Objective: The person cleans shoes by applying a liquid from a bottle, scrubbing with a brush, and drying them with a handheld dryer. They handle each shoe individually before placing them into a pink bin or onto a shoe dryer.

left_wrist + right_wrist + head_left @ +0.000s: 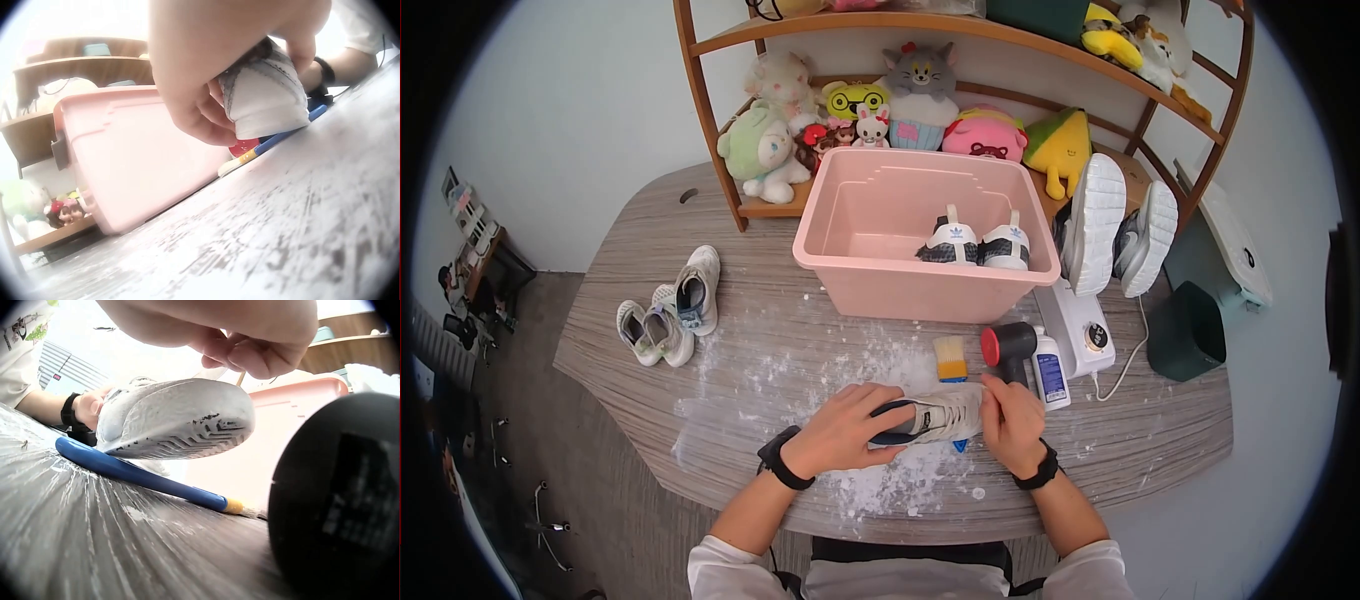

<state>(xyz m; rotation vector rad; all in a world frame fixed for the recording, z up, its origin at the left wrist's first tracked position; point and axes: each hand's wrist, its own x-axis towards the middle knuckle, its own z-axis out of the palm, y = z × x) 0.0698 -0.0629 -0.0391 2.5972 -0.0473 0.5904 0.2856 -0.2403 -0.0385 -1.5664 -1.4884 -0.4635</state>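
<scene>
My left hand [845,430] grips a pale lace-up sneaker [950,413] at its heel and collar, fingers reaching into the opening. The toe points right, and its patterned sole shows in the right wrist view. My right hand [1012,425] is at the toe, its fingers curled close above it; I cannot tell whether they pinch something small. Under the shoe lies a paintbrush with a blue handle [144,474] and light bristles [949,350]. The left wrist view shows the sneaker's heel [265,103] low over the table.
A pink bin [920,290] with white-and-black shoes stands behind. To the right are a red-and-black device [1007,345], a white bottle [1051,375], a white machine [1080,330] bearing upright shoes and a dark bin [1187,335]. More shoes [697,290] sit left. White residue spots the table [770,260].
</scene>
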